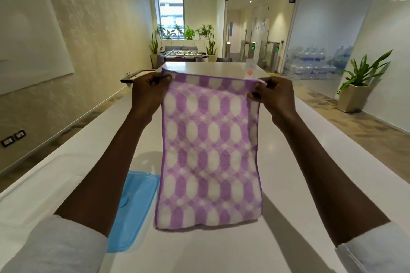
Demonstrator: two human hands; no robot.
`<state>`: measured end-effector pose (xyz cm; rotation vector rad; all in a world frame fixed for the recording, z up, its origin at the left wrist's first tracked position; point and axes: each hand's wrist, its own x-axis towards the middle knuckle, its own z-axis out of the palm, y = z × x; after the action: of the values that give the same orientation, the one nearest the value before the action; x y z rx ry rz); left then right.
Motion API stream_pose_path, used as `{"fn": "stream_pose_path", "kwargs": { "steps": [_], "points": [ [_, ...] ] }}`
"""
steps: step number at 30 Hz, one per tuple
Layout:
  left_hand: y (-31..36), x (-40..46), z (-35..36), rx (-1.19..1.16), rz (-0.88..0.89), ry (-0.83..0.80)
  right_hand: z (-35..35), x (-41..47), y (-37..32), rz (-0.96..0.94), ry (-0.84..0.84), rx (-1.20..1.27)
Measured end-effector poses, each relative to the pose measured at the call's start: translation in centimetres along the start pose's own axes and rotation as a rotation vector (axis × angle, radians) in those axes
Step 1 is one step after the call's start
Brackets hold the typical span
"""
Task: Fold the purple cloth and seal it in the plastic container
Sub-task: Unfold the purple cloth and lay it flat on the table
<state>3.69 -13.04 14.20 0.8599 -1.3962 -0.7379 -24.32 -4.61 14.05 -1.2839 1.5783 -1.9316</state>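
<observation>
The purple and white patterned cloth (pixel 210 150) hangs in the air in front of me, held up by its two top corners above the white table (pixel 288 239). My left hand (pixel 148 93) pinches the top left corner. My right hand (pixel 273 95) pinches the top right corner. The cloth's lower edge looks like a fold and hangs just above the table. A blue lid (pixel 135 206) lies flat on the table, partly behind my left forearm. Left of it stands a clear plastic container (pixel 55 175), faint against the white surface.
The long white table runs away from me. A dark tray-like object (pixel 135 76) sits at its far left edge and a small clear item (pixel 250 68) stands at the far right. Floor drops away on both sides; a potted plant (pixel 359 86) stands right.
</observation>
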Motion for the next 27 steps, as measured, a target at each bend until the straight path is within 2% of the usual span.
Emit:
{"fn": "stream_pose_path", "kwargs": {
  "steps": [6, 10, 12, 14, 17, 19, 22, 24, 25, 27],
  "points": [
    [-7.4, 1.9, 1.3, 0.241, -0.135, -0.064, 1.9, 1.6, 6.7, 0.162, -0.036, -0.16],
    [-11.5, 2.0, 2.1, 0.522, -0.196, -0.096, 2.9, 1.4, 10.5, 0.163, -0.043, -0.444],
    [-13.1, 1.9, 2.5, 0.598, -0.251, -0.102, 3.5, 1.4, 12.3, 0.209, -0.064, -0.455],
    [-14.2, 1.9, 3.0, 0.582, -0.331, -0.077, 4.2, 1.4, 13.7, 0.289, -0.095, -0.348],
    [-15.6, 1.5, 3.9, 0.36, -0.469, -0.026, 5.1, 1.5, 15.1, 0.387, -0.188, -0.22],
    [-16.9, 1.5, 4.4, 0.259, -0.556, -0.058, 5.8, 1.6, 15.7, 0.454, -0.27, -0.196],
    [-18.1, 0.5, 4.7, 0.346, -0.626, -0.158, 5.9, 0.6, 16.3, 0.47, -0.381, -0.253],
    [-18.2, -0.6, 4.9, 0.439, -0.612, -0.179, 5.6, -0.3, 16.9, 0.355, -0.447, -0.502],
    [-18.0, -1.2, 4.9, 0.471, -0.6, -0.191, 5.4, -0.7, 17.2, 0.315, -0.436, -0.558],
    [-17.4, -2.5, 5.0, 0.52, -0.571, -0.23, 4.8, -1.7, 17.6, 0.36, -0.375, -0.527]
  ]
}}
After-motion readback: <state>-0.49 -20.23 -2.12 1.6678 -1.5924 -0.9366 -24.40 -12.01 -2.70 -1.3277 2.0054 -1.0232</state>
